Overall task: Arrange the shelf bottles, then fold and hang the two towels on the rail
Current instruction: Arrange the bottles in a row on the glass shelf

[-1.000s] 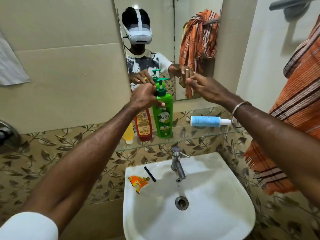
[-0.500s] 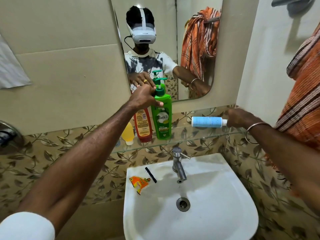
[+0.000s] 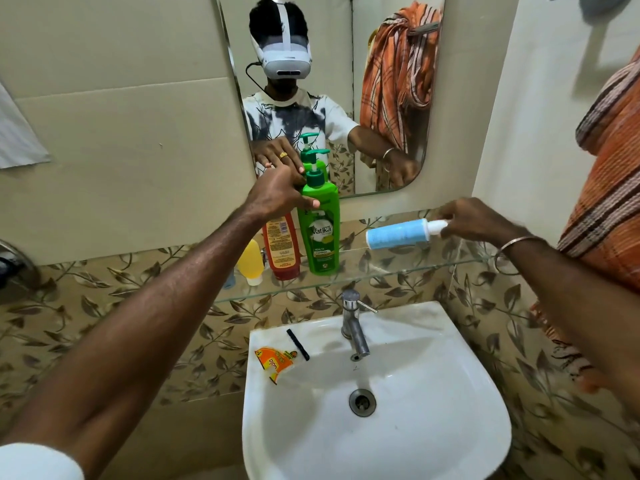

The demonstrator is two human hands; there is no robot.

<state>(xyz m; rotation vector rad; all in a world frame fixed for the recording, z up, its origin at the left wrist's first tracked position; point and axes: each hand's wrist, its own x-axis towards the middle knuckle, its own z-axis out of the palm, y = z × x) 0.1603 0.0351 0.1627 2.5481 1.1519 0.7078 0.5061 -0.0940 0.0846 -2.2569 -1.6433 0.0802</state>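
Since the earlier frame, the right hand (image 3: 476, 220) has lifted the blue bottle (image 3: 398, 234) off the glass shelf (image 3: 433, 265), fingers pinching its cap, while the left hand (image 3: 277, 194) grips the green pump bottle (image 3: 320, 230); bottle arranging is underway, and the orange towel (image 3: 609, 188) remains unfolded.

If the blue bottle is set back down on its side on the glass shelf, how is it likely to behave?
The blue bottle looks round-bodied, so on the smooth glass shelf it would probably roll. The right hand lifts it by its white cap end alone, suggesting it is fairly light. Standing upright, its narrow shape may tip easily.
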